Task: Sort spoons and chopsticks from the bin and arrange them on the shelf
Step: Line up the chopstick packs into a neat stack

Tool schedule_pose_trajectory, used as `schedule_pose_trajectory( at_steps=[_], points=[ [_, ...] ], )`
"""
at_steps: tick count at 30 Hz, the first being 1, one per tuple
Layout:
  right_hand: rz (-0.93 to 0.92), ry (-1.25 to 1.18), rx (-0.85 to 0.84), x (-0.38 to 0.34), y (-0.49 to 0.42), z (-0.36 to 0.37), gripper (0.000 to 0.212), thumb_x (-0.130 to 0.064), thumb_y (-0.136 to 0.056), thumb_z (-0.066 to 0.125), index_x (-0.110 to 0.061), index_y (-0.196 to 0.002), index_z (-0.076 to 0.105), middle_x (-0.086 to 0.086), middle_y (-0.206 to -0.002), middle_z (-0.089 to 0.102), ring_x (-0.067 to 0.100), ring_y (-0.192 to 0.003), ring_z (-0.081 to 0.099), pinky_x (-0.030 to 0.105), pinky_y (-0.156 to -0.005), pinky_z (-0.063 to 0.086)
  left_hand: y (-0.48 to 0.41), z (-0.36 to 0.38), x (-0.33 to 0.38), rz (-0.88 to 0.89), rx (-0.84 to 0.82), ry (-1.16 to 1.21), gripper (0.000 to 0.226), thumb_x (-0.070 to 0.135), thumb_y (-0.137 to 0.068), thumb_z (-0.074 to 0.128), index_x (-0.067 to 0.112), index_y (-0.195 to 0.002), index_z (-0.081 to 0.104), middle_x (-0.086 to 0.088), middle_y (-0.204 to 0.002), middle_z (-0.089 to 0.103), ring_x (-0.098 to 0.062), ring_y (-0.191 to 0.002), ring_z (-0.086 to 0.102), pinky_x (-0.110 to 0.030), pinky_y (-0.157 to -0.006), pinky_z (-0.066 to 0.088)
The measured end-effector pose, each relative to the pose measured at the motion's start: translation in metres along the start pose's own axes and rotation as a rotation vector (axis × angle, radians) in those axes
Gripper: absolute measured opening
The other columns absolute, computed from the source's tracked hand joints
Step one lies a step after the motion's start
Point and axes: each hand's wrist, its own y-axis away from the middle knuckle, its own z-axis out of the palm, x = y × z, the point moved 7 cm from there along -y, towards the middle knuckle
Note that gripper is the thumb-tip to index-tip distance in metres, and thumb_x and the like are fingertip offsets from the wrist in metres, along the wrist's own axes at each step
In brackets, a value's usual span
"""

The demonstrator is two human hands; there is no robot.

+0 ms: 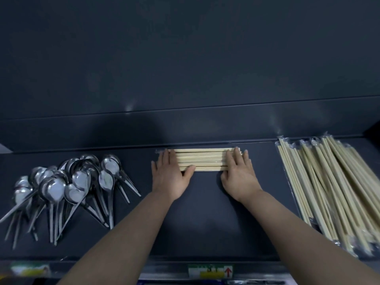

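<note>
A bundle [203, 159] of bare chopsticks lies crosswise at the back of the shelf [205, 212], its far side against the shelf's rear lip [185, 130]. The left hand [168, 177] covers the bundle's left end and the right hand [238, 175] its right end. Both hands lie flat with fingers straight, well apart from each other, gripping nothing. Each thumb runs along the bundle's near edge.

This hold looks meant for squaring up. The palms seem to pin the sticks so they cannot roll, the thumbs crowd them back toward the lip, and the hands at either end would keep the tips level. The lip probably serves as a stop, which would explain why the bundle sits so far back.

Left of the bundle, well apart, the spoons [67, 182] lie fanned in a heap, bowls toward the back and handles toward the front. Right of the bundle, also apart, a pile [333, 186] of wrapped chopsticks lies lengthwise, loose and uneven. The three kinds sit in separate zones, so the sorting appears well along. The bin is not in view, so I cannot tell how much remains in it.
</note>
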Motion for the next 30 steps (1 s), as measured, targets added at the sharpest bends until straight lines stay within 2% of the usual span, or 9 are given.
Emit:
schedule_pose_trajectory(
  at_steps=[4, 6, 9, 13, 18, 20, 22, 26, 30],
  points=[
    [-0.006, 0.061, 0.055, 0.003, -0.008, -0.007, 0.061, -0.027, -0.100, 0.032, -0.018, -0.154, 0.007, 0.009, -0.161, -0.007, 0.032, -0.146, -0.016, 0.044, -0.119, -0.007, 0.003, -0.005, 0.006, 0.067, 0.074, -0.094, 0.080, 0.065, -0.095, 0.023, 0.014, -0.155, 0.007, -0.007, -0.163, 0.000, -0.024, -0.149, -0.007, -0.052, -0.119, -0.007],
    [-0.072, 0.121, 0.097, -0.003, -0.002, -0.006, 0.058, -0.027, -0.101, 0.028, -0.020, -0.155, 0.007, 0.006, -0.162, -0.006, 0.028, -0.146, -0.018, 0.045, -0.117, -0.009, 0.010, -0.005, 0.015, 0.140, 0.109, -0.165, 0.071, 0.059, -0.098, 0.021, 0.019, -0.155, 0.007, -0.006, -0.163, -0.001, -0.025, -0.149, -0.008, -0.054, -0.118, -0.009],
    [-0.152, 0.175, 0.051, -0.014, 0.008, 0.008, 0.059, -0.032, -0.103, 0.024, -0.019, -0.155, -0.001, 0.002, -0.161, -0.008, 0.020, -0.147, -0.017, 0.043, -0.118, -0.011, 0.012, 0.004, 0.024, 0.178, 0.033, -0.169, 0.064, 0.055, -0.100, 0.019, 0.024, -0.155, 0.004, -0.004, -0.163, 0.000, -0.022, -0.150, -0.006, -0.051, -0.117, -0.012],
    [-0.118, 0.208, -0.005, -0.012, -0.003, 0.010, 0.060, -0.036, -0.103, 0.019, -0.019, -0.154, -0.008, 0.001, -0.161, -0.012, 0.018, -0.146, -0.020, 0.045, -0.119, -0.010, -0.003, 0.006, 0.026, 0.182, -0.028, -0.180, 0.063, 0.054, -0.101, 0.017, 0.026, -0.155, 0.001, -0.002, -0.163, -0.004, -0.021, -0.150, -0.008, -0.050, -0.117, -0.013],
    [-0.102, 0.205, -0.004, -0.011, -0.001, 0.007, 0.060, -0.037, -0.103, 0.021, -0.024, -0.154, -0.007, 0.000, -0.161, -0.012, 0.019, -0.146, -0.020, 0.050, -0.116, -0.011, -0.001, 0.005, 0.026, 0.196, -0.035, -0.165, 0.064, 0.054, -0.101, 0.018, 0.027, -0.154, -0.003, -0.002, -0.163, -0.010, -0.019, -0.149, -0.013, -0.049, -0.117, -0.013],
    [-0.096, 0.178, 0.037, -0.011, 0.007, 0.000, 0.057, -0.035, -0.103, 0.023, -0.022, -0.155, 0.002, 0.000, -0.162, -0.006, 0.018, -0.147, -0.015, 0.050, -0.118, -0.008, 0.005, 0.001, 0.028, 0.217, 0.001, -0.143, 0.063, 0.051, -0.102, 0.021, 0.026, -0.155, -0.002, -0.002, -0.162, -0.011, -0.020, -0.149, -0.014, -0.049, -0.118, -0.012],
    [-0.090, 0.171, 0.091, -0.008, 0.017, -0.011, 0.051, -0.031, -0.103, 0.026, -0.021, -0.153, 0.017, 0.000, -0.162, 0.006, 0.018, -0.149, -0.005, 0.047, -0.119, -0.003, 0.010, -0.005, 0.038, 0.278, 0.065, -0.117, 0.058, 0.045, -0.103, 0.024, 0.023, -0.155, 0.008, -0.004, -0.163, -0.001, -0.021, -0.150, -0.008, -0.048, -0.120, -0.006],
    [-0.059, 0.215, 0.163, 0.014, 0.040, -0.030, 0.046, -0.023, -0.100, 0.035, -0.020, -0.146, 0.036, -0.002, -0.157, 0.027, 0.017, -0.147, 0.014, 0.041, -0.119, 0.010, 0.023, -0.016, 0.078, 0.424, 0.182, 0.001, 0.041, 0.028, -0.102, 0.041, 0.019, -0.142, 0.044, -0.001, -0.151, 0.036, -0.023, -0.138, 0.028, -0.041, -0.114, 0.020],
    [-0.008, 0.252, 0.246, 0.046, 0.063, -0.054, 0.042, -0.021, -0.096, 0.044, -0.017, -0.138, 0.050, 0.001, -0.148, 0.043, 0.021, -0.143, 0.030, 0.042, -0.115, 0.023, 0.044, -0.013, 0.127, 0.533, 0.184, 0.088, 0.035, 0.018, -0.097, 0.047, 0.019, -0.131, 0.056, 0.002, -0.129, 0.056, -0.021, -0.119, 0.045, -0.034, -0.102, 0.036]
  ],
)
